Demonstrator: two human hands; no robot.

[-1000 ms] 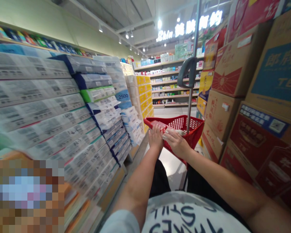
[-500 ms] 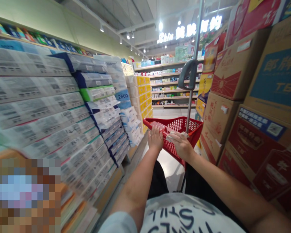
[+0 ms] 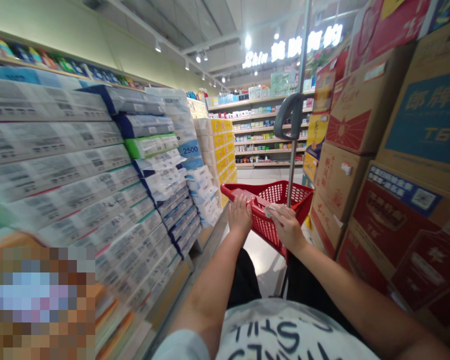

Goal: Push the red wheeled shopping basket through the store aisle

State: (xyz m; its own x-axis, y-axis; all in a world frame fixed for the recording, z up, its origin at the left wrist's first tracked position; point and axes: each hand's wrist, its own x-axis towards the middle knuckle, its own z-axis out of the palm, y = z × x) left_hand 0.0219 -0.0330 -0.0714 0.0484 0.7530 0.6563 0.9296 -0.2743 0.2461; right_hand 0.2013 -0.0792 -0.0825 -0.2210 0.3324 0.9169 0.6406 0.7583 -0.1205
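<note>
A red plastic shopping basket (image 3: 265, 228) with a perforated wall is in front of my legs. My left hand (image 3: 240, 216) is closed over its near rim, left of the middle. My right hand (image 3: 288, 226) pinches a small pale cloth (image 3: 271, 210) against the same rim, farther right. Most of the cloth is hidden under the fingers, so I cannot tell whether it is fabric or paper. A metal pole with a grey loop handle (image 3: 288, 117) rises at the basket's right side.
Packs of tissue paper (image 3: 60, 145) are stacked high on the left. Cardboard cartons (image 3: 352, 190) form a wall close on the right. Shelves of small goods (image 3: 266, 140) stand across the aisle's far end. A blurred patch covers the lower left corner.
My right hand has slid a little to the right along the basket rim with the cloth, its fingers more bunched. My left hand stays in nearly the same place.
</note>
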